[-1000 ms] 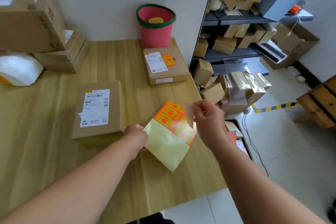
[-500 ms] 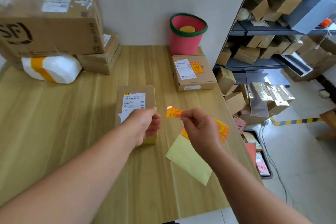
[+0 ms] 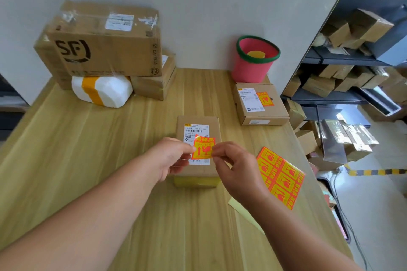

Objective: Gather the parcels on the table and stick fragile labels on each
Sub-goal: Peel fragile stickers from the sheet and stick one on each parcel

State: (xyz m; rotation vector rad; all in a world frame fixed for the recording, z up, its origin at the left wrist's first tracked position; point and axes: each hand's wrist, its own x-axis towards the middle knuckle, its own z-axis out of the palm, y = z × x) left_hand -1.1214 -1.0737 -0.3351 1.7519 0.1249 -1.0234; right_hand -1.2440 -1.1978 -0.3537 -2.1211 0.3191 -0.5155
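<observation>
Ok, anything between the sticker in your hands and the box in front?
Nothing visible. The left hand and right hand pinch the sticker over the parcel. Its white shipping label lies right under the sticker, so it may get covered.

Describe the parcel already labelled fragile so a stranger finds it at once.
On the wooden table, look to the far right corner, where a pink bucket with a green rim stands. The flat brown box in front of it is the one: only its top has an orange fragile sticker stuck beside the white shipping label.
</observation>
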